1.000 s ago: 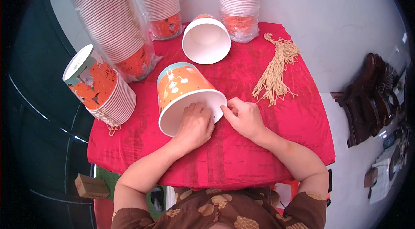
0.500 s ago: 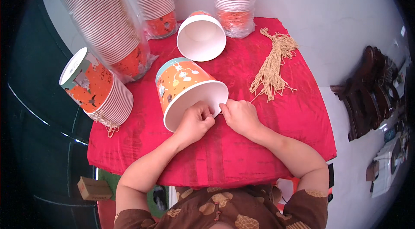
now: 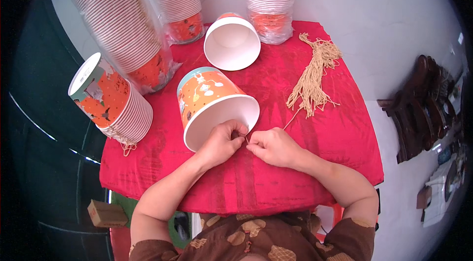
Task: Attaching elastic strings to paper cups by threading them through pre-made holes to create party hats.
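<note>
An orange paper bucket with a teal band and white drawings lies on its side, its white mouth facing me. At the lower right of its rim my left hand is closed, thumb and fingers pinched together. Just right of the rim, my right hand pinches a thin tan string. A short piece of this string shows between the two hands; the left fingertips partly hide its end. From behind the right hand the string runs up toward a bundle of tan strings lying on the red cloth.
Another paper bucket lies behind, its open mouth toward me. Nested buckets with strings hanging from their rims lean at the left. Tall plastic-wrapped bucket stacks stand along the back. A red cloth covers the table.
My right hand has moved slightly down and away from the rim, and the string behind it now shows longer. The bucket has turned slightly. My left hand stays at the rim.
</note>
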Demonstrator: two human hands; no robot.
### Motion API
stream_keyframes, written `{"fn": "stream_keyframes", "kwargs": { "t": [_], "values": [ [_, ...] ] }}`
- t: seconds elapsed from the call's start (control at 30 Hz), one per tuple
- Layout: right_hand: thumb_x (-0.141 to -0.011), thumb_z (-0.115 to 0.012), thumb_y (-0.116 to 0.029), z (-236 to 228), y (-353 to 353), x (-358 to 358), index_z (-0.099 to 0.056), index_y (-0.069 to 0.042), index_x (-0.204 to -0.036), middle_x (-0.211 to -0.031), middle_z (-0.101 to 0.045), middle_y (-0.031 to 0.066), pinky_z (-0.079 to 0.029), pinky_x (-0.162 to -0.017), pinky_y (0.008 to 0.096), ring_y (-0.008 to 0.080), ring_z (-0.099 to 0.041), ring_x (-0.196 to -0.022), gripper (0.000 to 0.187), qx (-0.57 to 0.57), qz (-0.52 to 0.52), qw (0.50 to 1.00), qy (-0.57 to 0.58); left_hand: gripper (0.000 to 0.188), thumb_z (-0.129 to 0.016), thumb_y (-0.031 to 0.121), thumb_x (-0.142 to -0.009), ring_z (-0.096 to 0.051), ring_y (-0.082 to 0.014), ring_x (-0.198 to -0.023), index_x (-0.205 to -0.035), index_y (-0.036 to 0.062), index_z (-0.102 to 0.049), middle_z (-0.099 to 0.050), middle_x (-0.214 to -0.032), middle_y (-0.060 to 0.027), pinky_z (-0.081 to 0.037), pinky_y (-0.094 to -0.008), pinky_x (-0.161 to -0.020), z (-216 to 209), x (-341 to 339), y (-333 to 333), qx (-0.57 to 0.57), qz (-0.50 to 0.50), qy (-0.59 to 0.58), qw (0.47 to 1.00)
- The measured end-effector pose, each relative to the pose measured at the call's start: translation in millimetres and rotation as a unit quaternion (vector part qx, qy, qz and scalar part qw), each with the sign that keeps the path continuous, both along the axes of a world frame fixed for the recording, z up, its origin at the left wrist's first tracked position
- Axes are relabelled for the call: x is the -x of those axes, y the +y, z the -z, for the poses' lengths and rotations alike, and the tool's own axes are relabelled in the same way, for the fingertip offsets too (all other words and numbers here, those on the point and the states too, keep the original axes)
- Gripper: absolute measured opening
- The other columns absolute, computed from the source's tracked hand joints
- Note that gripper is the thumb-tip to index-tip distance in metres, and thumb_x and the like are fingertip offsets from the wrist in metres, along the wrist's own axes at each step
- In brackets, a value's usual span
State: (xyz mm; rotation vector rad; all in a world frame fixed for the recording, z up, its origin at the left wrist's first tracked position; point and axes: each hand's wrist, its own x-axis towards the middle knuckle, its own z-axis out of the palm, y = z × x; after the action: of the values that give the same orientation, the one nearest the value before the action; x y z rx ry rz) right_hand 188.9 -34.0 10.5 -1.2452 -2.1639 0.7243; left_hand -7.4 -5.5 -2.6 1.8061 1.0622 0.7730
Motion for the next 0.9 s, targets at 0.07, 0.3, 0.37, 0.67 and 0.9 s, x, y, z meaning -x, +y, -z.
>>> {"fn": "stream_keyframes", "kwargs": {
  "t": [0.07,0.3,0.37,0.67,0.9],
  "values": [
    [-0.085,-0.065,-0.019,1.9,-1.2,2.4,-0.066,-0.001,-0.079,-0.073,-0.067,0.0185,-0.052,-0.060,0.0442,0.0344,-0.067,-0.067,0.018,0.012,-0.031,0.997,0.067,0.013,-0.063,-0.003,-0.081,-0.060,-0.0155,-0.081,-0.094,-0.0009,-0.061,-0.064,-0.086,-0.0079,-0.050,-0.0309,-0.073,1.7,0.6,-0.5,0.006,0.012,-0.011,1.000],
    [-0.085,-0.064,-0.006,-3.6,-4.7,6.0,-0.066,0.001,-0.084,-0.071,-0.065,0.0169,-0.050,-0.055,0.0347,0.0231,-0.067,-0.061,0.008,0.091,-0.035,0.972,0.215,0.012,-0.067,-0.002,-0.079,-0.060,-0.0216,-0.076,-0.087,0.0002,-0.058,-0.061,-0.081,-0.0108,-0.048,-0.0350,-0.069,-2.0,-5.7,-6.8,-0.068,-0.015,0.029,0.997],
    [-0.085,-0.063,-0.005,-9.1,-10.6,7.3,-0.065,0.001,-0.086,-0.071,-0.065,0.0169,-0.050,-0.053,0.0336,0.0235,-0.067,-0.060,0.006,-0.052,-0.083,0.978,0.186,0.011,-0.068,-0.001,-0.080,-0.060,-0.0219,-0.075,-0.086,0.0002,-0.058,-0.061,-0.080,-0.0114,-0.048,-0.0357,-0.068,1.1,-6.9,-6.0,-0.092,-0.023,0.024,0.995],
    [-0.075,-0.069,-0.006,-12.0,-17.5,3.3,-0.064,-0.004,-0.091,-0.060,-0.058,0.0063,-0.046,-0.043,0.0347,0.0221,-0.060,-0.050,0.017,-0.349,-0.171,0.918,0.086,0.010,-0.068,-0.002,-0.082,-0.061,-0.0218,-0.071,-0.082,-0.0010,-0.059,-0.062,-0.076,-0.0123,-0.049,-0.0345,-0.065,-2.2,-5.3,-5.1,-0.100,-0.025,0.012,0.995],
    [-0.081,-0.062,0.003,8.8,11.8,0.6,-0.059,0.001,-0.105,-0.080,-0.064,0.0148,-0.053,-0.053,0.0391,0.0308,-0.066,-0.063,0.024,-0.304,0.026,0.952,0.028,0.009,-0.069,-0.001,-0.083,-0.062,-0.0214,-0.071,-0.083,-0.0007,-0.059,-0.064,-0.076,-0.0126,-0.049,-0.0348,-0.065,-4.1,-8.6,-5.7,-0.125,-0.034,0.012,0.991]
  ]
}}
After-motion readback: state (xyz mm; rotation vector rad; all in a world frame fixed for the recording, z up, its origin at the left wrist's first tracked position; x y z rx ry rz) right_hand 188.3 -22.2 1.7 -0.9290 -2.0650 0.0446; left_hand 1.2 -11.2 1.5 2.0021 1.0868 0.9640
